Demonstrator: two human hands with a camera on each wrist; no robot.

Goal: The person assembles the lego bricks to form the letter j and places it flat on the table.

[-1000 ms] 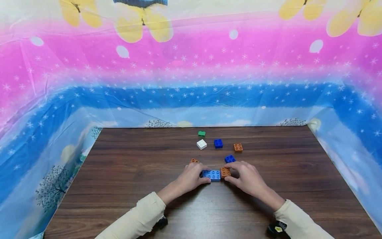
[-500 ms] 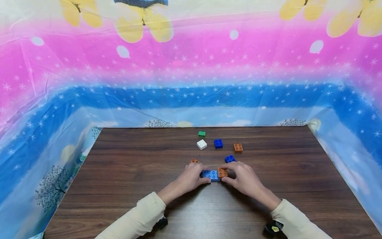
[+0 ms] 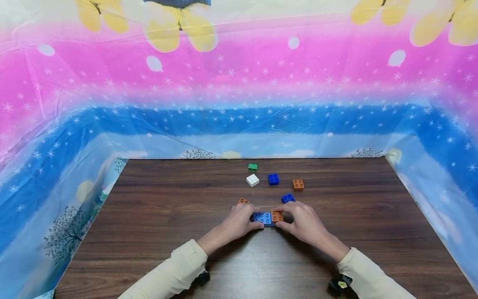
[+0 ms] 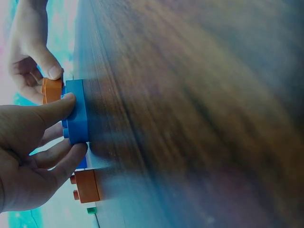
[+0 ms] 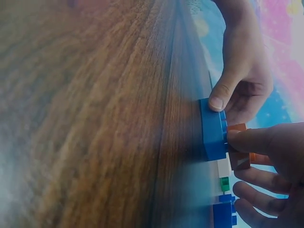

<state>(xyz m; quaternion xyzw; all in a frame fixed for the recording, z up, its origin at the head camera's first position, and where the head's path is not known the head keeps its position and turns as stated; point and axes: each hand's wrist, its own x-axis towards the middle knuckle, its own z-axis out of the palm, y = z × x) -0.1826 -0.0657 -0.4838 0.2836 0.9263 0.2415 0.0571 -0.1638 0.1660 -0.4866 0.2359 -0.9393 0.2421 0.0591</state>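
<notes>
Your left hand point(image 3: 236, 221) is just below the middle of the head view. It holds the long light blue brick point(image 3: 262, 218) by its left end, thumb on the near side and fingers on the far side. That brick sits flat on the brown table point(image 3: 149, 232). Your right hand point(image 3: 308, 223), a bit to the right, pinches the square orange brick point(image 3: 277, 216) between thumb and fingers. The orange brick is over the bumps at the right end of the light blue one. You can't tell if it is pushed all the way down.

Behind your left hand another orange brick point(image 3: 243, 201) peeks out. Just above your right hand is a dark blue brick point(image 3: 288, 198). Higher up in the picture, near the middle, you can see a white brick point(image 3: 252, 180), a second blue brick point(image 3: 273, 179) and a third orange brick point(image 3: 298, 185). A little green brick point(image 3: 252, 167) is close to the back edge. A pink and blue cloth point(image 3: 231, 83) with snowflakes fills the top.
</notes>
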